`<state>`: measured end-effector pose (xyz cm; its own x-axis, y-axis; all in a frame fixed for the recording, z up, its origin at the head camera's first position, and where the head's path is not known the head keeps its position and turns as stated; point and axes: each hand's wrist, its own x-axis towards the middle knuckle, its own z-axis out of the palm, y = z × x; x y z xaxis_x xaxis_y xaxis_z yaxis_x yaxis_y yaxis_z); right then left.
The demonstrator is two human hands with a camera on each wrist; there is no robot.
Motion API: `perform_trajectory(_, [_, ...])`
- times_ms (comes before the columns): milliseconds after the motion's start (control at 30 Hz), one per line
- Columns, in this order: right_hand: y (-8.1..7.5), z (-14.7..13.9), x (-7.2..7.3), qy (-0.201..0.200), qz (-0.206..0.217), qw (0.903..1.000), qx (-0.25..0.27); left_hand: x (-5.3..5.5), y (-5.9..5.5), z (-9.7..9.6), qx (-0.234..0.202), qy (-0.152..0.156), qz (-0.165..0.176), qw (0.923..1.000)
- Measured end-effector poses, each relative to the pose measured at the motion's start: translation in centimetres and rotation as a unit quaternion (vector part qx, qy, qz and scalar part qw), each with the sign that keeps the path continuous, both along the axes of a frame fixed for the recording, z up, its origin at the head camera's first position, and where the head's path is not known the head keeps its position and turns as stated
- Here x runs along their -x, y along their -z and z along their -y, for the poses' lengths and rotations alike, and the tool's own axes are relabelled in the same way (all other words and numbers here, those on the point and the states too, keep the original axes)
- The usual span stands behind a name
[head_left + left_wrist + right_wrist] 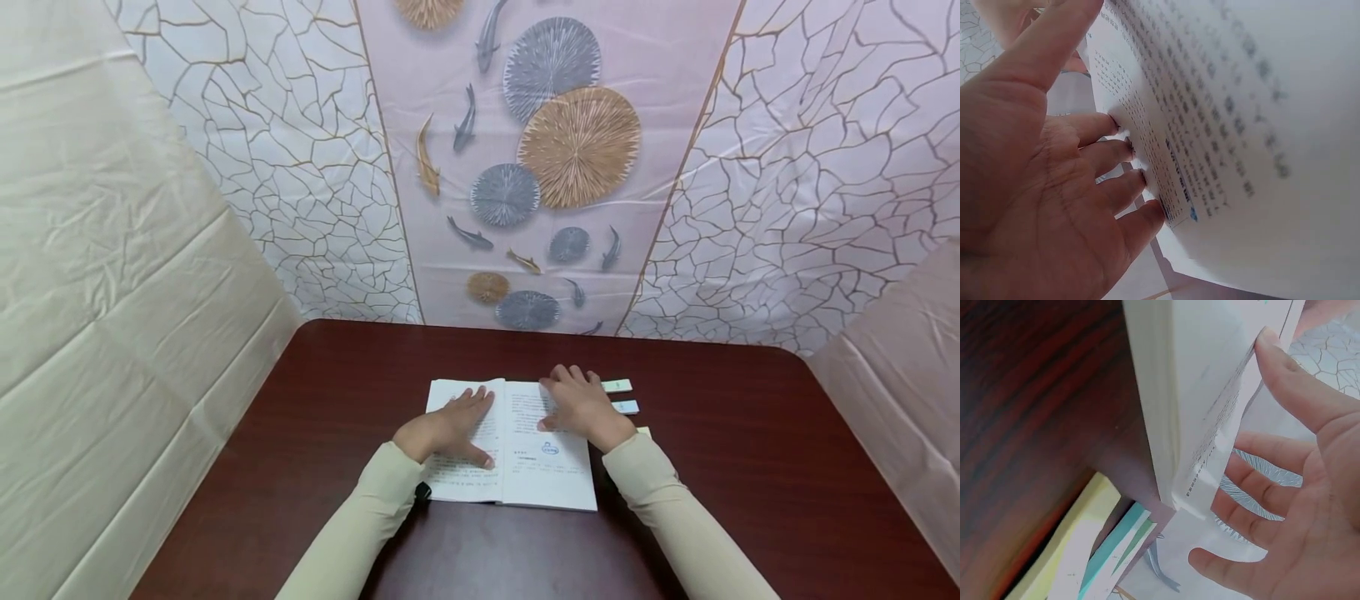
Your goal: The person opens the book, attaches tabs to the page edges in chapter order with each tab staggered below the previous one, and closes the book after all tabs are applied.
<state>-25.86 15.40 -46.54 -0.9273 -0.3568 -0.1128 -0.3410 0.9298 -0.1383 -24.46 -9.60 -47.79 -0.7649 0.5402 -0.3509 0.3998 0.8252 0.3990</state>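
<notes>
A thick open book (pixel 547 483) with printed pages lies on the dark red-brown table, a small blue mark on its right page. Over the left page rests my left hand (pixel 453 429), its thumb spread wide and its fingers extended. In the left wrist view, the fingertips (pixel 1150 212) press against the printed page. My right hand (pixel 577 404) lies across the upper outer part of the right page. The right wrist view shows its fingers spread and its thumb (pixel 1272 347) touching the page.
Small pale green (pixel 617 386), light blue (pixel 626 407) and yellow (pixel 1066 544) pads lie just right of the book. A small black object (pixel 423 492) shows by the left wrist. A patterned cloth (pixel 517 167) hangs behind the table (pixel 787 467), with plain cloth at both sides.
</notes>
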Motion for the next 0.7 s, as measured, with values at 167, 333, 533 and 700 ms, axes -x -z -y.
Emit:
perform_trajectory(167, [0.1,-0.3,-0.2,0.000,-0.003,1.0000,-0.002,0.0,-0.1,-0.1,0.005,0.000,-0.005,1.0000])
perform_trajectory(333, [0.5,-1.1,-0.3,-0.002,-0.024,0.9994,0.025,0.1,-0.1,-0.2,-0.003,0.001,-0.004,1.0000])
perform_trajectory(533, [0.6,-2.1,-1.1,0.043,-0.038,0.9800,0.191,0.0,0.2,-0.1,-0.014,-0.002,-0.004,0.9999])
perform_trajectory(700, [-0.3,-2.3,-3.5,0.051,0.048,0.9126,0.403,-1.2,0.4,0.0,-0.044,-0.023,-0.006,0.9988])
